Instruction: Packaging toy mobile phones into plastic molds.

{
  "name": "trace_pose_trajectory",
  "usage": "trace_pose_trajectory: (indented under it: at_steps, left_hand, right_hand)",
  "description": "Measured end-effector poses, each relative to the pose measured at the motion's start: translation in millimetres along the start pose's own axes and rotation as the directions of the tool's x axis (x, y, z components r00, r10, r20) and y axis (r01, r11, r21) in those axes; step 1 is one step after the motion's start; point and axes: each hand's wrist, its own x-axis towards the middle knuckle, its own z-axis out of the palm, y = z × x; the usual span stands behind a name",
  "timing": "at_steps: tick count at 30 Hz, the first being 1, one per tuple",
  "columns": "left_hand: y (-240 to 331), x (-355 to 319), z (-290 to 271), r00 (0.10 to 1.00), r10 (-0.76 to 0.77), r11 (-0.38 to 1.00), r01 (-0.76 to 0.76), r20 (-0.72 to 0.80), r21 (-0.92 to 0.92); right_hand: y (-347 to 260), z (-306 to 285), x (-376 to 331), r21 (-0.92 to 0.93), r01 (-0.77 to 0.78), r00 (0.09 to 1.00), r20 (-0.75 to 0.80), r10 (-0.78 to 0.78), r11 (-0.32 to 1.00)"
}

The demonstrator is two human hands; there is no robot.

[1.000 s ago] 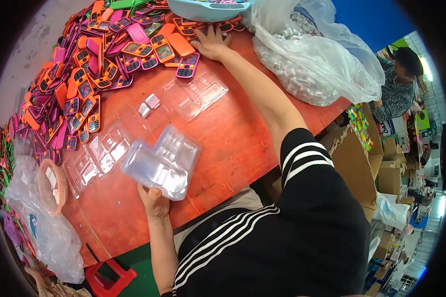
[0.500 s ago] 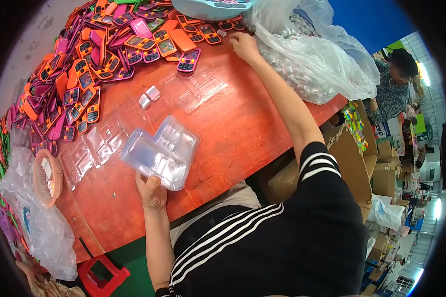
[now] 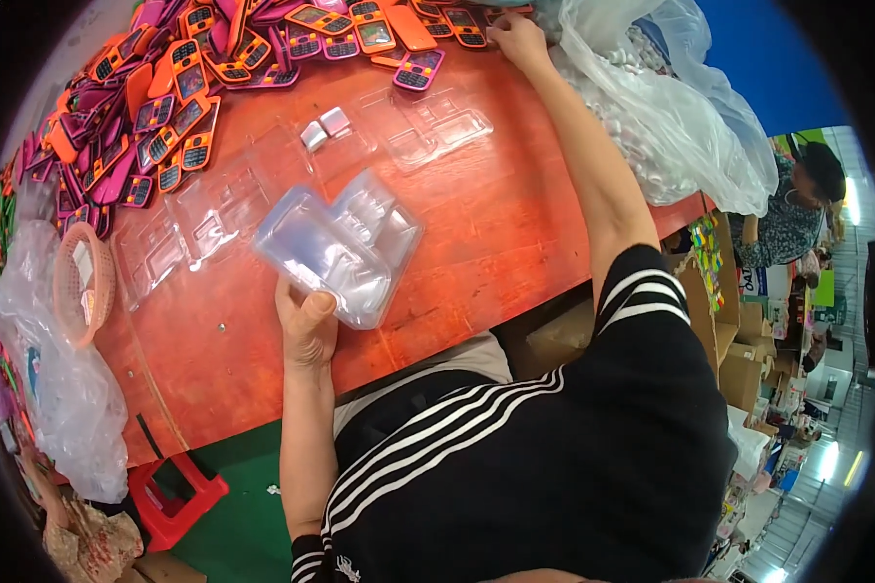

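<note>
One-handed, gripping clear packaging (image 3: 332,255) by near edge with left hand (image 3: 308,327) fingers; could tip, from lopsided hold; can't tell right hand (image 3: 521,43) fingers' grip, too distant.

You have clear trays (image 3: 340,253) at centre, in thin, smooth plastic with glossy highlights. Your red surface (image 3: 496,253) looks smooth and semi-glossy. At upper left, the phone-shaped pieces (image 3: 419,70) appear to be hard plastic, their plain backs smooth with a soft sheen. The bag (image 3: 695,146) at upper right is translucent plastic film, crinkled and shiny. At left, you have a basket (image 3: 105,282) in perforated pink plastic. Your black shirt (image 3: 554,466), lower centre, is matt cloth. The box (image 3: 698,301) at right is matt brown cardboard.
</note>
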Motion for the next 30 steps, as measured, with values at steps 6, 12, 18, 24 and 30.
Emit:
trace_pose_trajectory:
  at_steps: [6, 12, 18, 24, 30]
  left_hand:
    - [1, -1, -1, 1.0, 0.026, 0.999, -0.026, 0.006, 0.034]
    - [1, 0, 5, 0.998, 0.048, 0.999, -0.049, 0.027, 0.016]
    - [0, -1, 3, 0.999, 0.043, 0.999, -0.043, 0.031, 0.01]
    - [0, 1, 6, 0.996, 0.083, 0.997, -0.083, 0.026, -0.007]
    - [-1, 2, 8, 0.992, 0.124, 0.992, -0.124, 0.005, 0.03]
  right_hand:
    - [-103, -47, -115, 0.546, -0.086, 0.946, 0.307, -0.104, 0.833]
    - [-132, -44, -137, 0.415, -0.001, 0.963, 0.247, -0.111, 0.91]
    - [-134, -20, -130, 0.379, 0.059, 0.943, 0.283, -0.176, 0.924]
    - [-146, -30, -149, 0.292, 0.268, 0.953, 0.059, -0.297, 0.918]
    - [-221, -83, -249, 0.729, -0.009, 0.648, 0.525, -0.551, 0.684]
